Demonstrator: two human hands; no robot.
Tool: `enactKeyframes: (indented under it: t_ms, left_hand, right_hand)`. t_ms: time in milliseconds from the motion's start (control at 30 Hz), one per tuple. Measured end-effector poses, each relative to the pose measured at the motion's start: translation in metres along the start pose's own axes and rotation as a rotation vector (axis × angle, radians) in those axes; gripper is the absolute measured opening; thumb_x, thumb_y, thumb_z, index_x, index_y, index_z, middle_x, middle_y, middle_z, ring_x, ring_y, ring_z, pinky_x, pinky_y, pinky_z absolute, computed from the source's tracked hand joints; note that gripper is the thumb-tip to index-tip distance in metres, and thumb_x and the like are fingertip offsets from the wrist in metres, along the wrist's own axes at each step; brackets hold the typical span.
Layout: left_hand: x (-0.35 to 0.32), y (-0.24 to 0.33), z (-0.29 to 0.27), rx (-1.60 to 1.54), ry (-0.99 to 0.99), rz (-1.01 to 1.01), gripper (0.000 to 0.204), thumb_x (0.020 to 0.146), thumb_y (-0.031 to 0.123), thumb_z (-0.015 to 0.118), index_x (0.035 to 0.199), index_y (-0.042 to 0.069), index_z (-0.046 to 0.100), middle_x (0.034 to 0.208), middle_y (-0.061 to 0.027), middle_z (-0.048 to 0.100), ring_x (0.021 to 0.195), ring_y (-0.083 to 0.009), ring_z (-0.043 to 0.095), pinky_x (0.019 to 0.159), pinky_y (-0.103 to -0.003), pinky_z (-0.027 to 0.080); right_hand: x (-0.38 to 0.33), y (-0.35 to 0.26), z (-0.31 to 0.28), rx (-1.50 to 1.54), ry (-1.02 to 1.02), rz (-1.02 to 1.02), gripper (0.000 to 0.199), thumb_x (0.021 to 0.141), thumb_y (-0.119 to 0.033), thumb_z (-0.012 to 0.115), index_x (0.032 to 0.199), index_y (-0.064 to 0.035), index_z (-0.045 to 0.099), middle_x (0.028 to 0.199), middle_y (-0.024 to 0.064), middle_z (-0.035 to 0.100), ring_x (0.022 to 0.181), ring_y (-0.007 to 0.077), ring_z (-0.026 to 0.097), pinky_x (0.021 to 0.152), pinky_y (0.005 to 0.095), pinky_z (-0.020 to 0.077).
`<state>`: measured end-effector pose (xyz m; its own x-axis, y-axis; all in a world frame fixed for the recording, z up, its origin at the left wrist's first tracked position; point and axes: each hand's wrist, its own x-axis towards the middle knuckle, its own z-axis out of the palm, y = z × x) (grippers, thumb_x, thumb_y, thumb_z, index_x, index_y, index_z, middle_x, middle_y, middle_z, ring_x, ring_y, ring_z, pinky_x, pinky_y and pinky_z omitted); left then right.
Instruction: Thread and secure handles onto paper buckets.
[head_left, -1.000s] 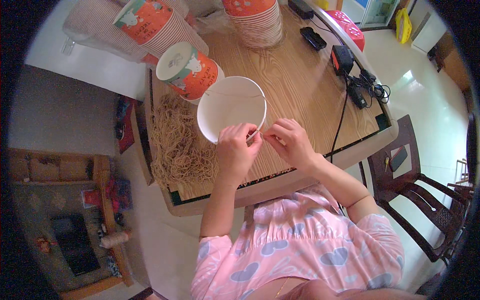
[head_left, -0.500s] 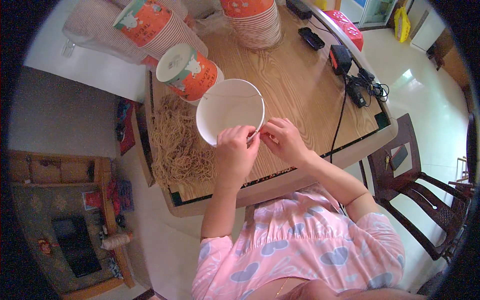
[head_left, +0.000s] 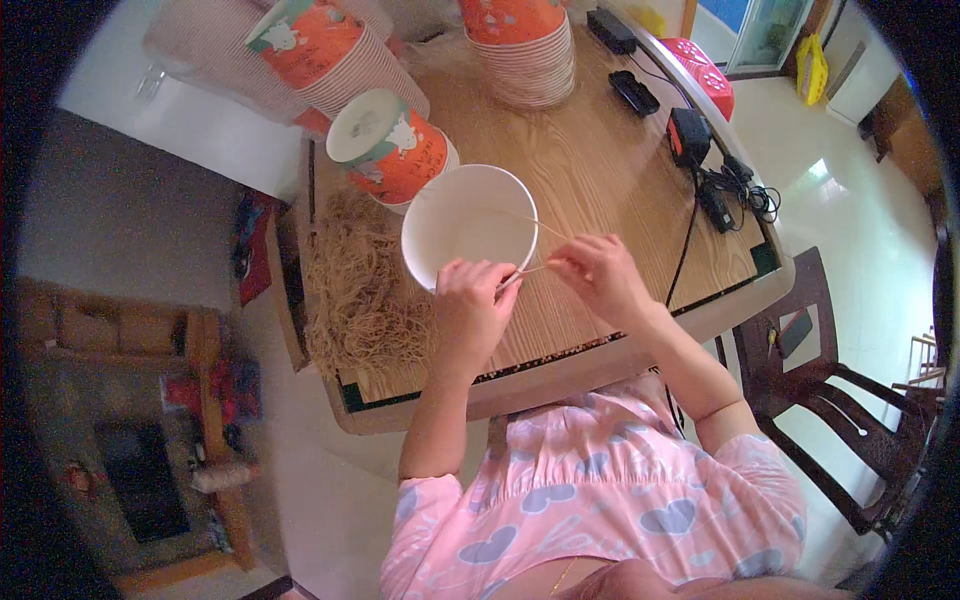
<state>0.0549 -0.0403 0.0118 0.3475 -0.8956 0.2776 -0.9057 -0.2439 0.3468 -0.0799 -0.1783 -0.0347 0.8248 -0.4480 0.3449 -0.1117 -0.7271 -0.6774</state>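
Observation:
A white paper bucket (head_left: pixel 432 222) is tilted with its open mouth toward me at the table's front half. My left hand (head_left: pixel 474 305) is closed on the near right part of its rim, thumb at the edge. My right hand (head_left: pixel 603 278) is just right of the bucket, its fingers pinching a thin tan twine (head_left: pixel 541 229). One strand runs from inside the bucket to those fingers; another stretches from there to the rim beside my left fingertips. A loose heap of the same tan twine (head_left: pixel 362 290) lies left of the bucket.
Behind the bucket stand upside-down orange printed buckets (head_left: pixel 400 155), a leaning stack of them (head_left: pixel 330 65) and another stack (head_left: pixel 522 60). Black adapters with cables (head_left: pixel 715 195) and a black tray (head_left: pixel 633 93) lie along the right edge. A dark wooden chair (head_left: pixel 800 330) stands to the right.
My right hand has moved away from the rim to the right, drawing the twine out straight. My left hand stays on the rim. The whole view has shifted slightly.

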Motion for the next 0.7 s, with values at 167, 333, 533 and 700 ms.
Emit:
enactKeyframes:
  t_ms: [167, 333, 533, 700]
  left_hand:
    - [-0.017, 0.005, -0.004, -0.018, -0.007, 0.13, 0.009, 0.075, 0.012, 0.065, 0.084, 0.007, 0.063, 0.078, -0.0063, 0.06, 0.08, -0.0234, 0.058, 0.088, -0.041, 0.041]
    - [-0.031, 0.013, -0.007, -0.082, -0.061, 0.151, 0.011, 0.073, 0.009, 0.065, 0.084, 0.008, 0.063, 0.08, -0.0066, 0.06, 0.083, -0.0243, 0.058, 0.094, -0.043, 0.038]
    - [-0.039, 0.009, -0.002, -0.048, -0.034, 0.172, 0.016, 0.074, 0.01, 0.064, 0.089, 0.011, 0.063, 0.081, -0.0036, 0.059, 0.083, -0.0208, 0.058, 0.096, -0.044, 0.036]
    - [-0.042, 0.003, 0.005, -0.035, -0.021, 0.156, 0.017, 0.075, 0.01, 0.064, 0.091, 0.012, 0.064, 0.081, -0.0027, 0.06, 0.085, -0.0187, 0.058, 0.098, -0.044, 0.035]
  right_hand:
    - [0.017, 0.01, -0.02, -0.066, 0.179, 0.059, 0.034, 0.084, -0.019, 0.059, 0.116, -0.0096, 0.054, 0.073, 0.0113, 0.062, 0.067, 0.0286, 0.06, 0.068, 0.0386, 0.0441]
    - [0.036, 0.028, -0.021, -0.046, 0.124, 0.208, 0.036, 0.084, -0.012, 0.06, 0.119, -0.008, 0.054, 0.077, 0.0101, 0.063, 0.063, 0.0201, 0.059, 0.059, 0.0318, 0.0471]
    - [0.041, 0.04, -0.02, 0.326, 0.078, 0.249, 0.022, 0.087, -0.018, 0.058, 0.104, -0.0036, 0.061, 0.085, 0.0058, 0.065, 0.072, 0.0128, 0.058, 0.066, 0.0277, 0.0472]
    - [0.046, 0.025, -0.028, 0.66, -0.081, 0.285, 0.022, 0.088, -0.019, 0.058, 0.099, -0.0004, 0.061, 0.087, 0.0015, 0.063, 0.076, 0.0102, 0.056, 0.071, 0.0241, 0.045]
